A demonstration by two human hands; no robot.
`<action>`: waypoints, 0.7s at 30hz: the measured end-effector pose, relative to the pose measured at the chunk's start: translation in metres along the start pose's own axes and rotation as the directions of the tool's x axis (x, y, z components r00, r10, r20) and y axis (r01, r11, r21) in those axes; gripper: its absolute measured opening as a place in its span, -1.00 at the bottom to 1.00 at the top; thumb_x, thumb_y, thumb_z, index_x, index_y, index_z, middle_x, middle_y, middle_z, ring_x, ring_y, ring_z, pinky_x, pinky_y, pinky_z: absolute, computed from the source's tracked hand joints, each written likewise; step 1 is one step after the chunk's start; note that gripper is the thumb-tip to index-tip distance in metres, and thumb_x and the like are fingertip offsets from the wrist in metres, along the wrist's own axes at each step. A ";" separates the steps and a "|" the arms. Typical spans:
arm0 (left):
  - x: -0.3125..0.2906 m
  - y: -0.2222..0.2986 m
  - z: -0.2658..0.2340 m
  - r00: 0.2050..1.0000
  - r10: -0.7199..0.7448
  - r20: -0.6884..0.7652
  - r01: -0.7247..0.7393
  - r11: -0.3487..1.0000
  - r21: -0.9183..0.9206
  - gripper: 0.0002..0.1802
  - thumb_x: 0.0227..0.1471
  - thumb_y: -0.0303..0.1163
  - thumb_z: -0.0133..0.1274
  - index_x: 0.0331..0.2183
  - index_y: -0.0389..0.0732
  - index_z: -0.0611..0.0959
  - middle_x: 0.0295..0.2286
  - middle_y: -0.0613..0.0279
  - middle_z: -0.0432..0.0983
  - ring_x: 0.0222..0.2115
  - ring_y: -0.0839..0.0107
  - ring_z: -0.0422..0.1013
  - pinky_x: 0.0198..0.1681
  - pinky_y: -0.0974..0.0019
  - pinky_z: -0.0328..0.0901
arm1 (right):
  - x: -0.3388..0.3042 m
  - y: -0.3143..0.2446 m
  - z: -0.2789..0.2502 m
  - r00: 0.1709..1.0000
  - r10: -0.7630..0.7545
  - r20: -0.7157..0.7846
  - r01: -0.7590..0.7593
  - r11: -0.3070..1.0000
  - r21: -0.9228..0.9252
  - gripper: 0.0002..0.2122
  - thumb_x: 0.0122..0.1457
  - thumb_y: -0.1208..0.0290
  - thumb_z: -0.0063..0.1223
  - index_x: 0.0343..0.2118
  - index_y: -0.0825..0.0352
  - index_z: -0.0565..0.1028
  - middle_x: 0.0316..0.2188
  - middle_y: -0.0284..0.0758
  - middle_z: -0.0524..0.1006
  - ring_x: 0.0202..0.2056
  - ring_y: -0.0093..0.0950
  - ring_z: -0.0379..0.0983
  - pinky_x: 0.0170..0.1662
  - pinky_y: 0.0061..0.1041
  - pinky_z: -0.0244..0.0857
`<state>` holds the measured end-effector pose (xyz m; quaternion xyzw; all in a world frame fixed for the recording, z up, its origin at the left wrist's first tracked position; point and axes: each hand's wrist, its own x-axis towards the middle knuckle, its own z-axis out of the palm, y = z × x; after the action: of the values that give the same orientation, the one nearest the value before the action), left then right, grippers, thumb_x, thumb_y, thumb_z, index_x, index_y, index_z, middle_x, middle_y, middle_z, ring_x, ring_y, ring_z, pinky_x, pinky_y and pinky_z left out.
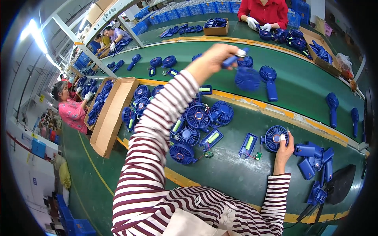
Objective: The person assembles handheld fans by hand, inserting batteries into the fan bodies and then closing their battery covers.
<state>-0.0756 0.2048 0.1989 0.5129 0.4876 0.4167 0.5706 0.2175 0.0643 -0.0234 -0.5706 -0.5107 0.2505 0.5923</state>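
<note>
My left hand stretches far over the green conveyor belt, its fingers closed on a blue handheld fan smeared by motion. Close by on the belt lies another handheld fan. On the near worktop my right hand grips the round fan head, its thumb, with a white fingertip cover, across the grille. Left of that hand is an opened handle shell with a light green battery, and a small green circuit board beside it. A heap of opened fans sits partly behind my left sleeve.
Blue handle covers lie right of my right hand, near a black cloth-like item. A cardboard tray stands on the left. Across the belt, a person in red wears white gloves. More fans rest along the belt.
</note>
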 end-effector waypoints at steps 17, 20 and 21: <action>-0.270 -0.104 -0.171 0.806 0.085 -0.586 0.421 0.614 0.668 -0.33 -0.43 -0.49 0.20 -0.11 -0.37 0.46 -0.23 0.06 0.46 -0.19 0.33 0.36 -0.07 0.36 0.20 | -0.001 0.009 -0.011 0.999 0.040 -0.008 -0.039 0.998 0.042 -0.69 0.07 0.41 -0.04 -0.16 0.50 0.39 -0.26 -0.22 0.47 -0.24 -0.48 0.37 -0.12 -0.54 0.22; -0.294 -0.121 -0.182 0.787 0.436 -0.438 0.338 0.290 0.895 -0.26 -0.49 -0.52 0.19 -0.09 -0.31 0.41 -0.15 -0.01 0.35 -0.13 0.16 0.30 -0.02 0.26 0.18 | 0.002 0.001 0.001 1.000 -0.008 -0.013 0.008 1.000 -0.024 -0.68 0.03 0.39 0.02 -0.17 0.47 0.41 -0.26 -0.22 0.47 -0.21 -0.45 0.37 -0.08 -0.51 0.21; -0.290 -0.109 -0.161 0.799 0.438 -0.412 0.295 0.311 0.904 -0.30 -0.45 -0.62 0.13 -0.08 -0.31 0.40 -0.14 0.01 0.34 -0.11 0.15 0.29 -0.01 0.27 0.17 | 0.003 0.001 0.001 1.000 -0.020 -0.008 0.019 0.998 -0.055 -0.67 0.01 0.39 0.04 -0.17 0.47 0.41 -0.26 -0.22 0.47 -0.21 -0.44 0.37 -0.08 -0.50 0.20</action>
<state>-0.2884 -0.0632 0.1286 0.6095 0.7620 0.2138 -0.0470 0.2176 0.0677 -0.0238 -0.5828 -0.5205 0.2280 0.5810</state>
